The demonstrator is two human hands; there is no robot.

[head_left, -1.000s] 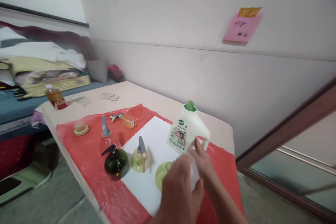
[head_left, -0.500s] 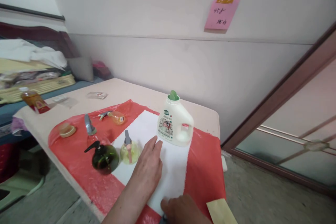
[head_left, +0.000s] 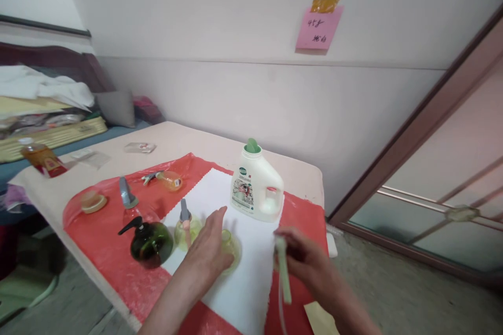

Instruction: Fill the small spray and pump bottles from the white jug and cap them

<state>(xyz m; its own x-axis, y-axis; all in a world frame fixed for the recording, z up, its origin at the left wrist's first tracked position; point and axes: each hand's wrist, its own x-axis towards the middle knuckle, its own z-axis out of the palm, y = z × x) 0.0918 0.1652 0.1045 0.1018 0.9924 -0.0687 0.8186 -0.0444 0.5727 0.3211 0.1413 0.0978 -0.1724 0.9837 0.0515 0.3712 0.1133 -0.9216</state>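
A squat, clear bottle of yellowish liquid with an uncapped neck stands on a white sheet. Against its left side is my left hand, fingers stretched out and thumb across the lower front; a firm grip does not show. To the right, my right hand grips a pale green spray head whose clear tube hangs down; motion blurs it. Behind the bottle stands a white detergent jug with a green spout. Left of my left hand are a yellowish bottle with a grey spray head and a dark green pump bottle.
A red plastic sheet covers much of the pale table. On it lie an orange spray bottle and a round tub. A drink bottle stands far left. The wall rises behind the table.
My right hand has risen to the right, and the green spray head with its tube now shows in it. The uncapped bottle has come into sight beside my left hand. The view has shifted slightly.
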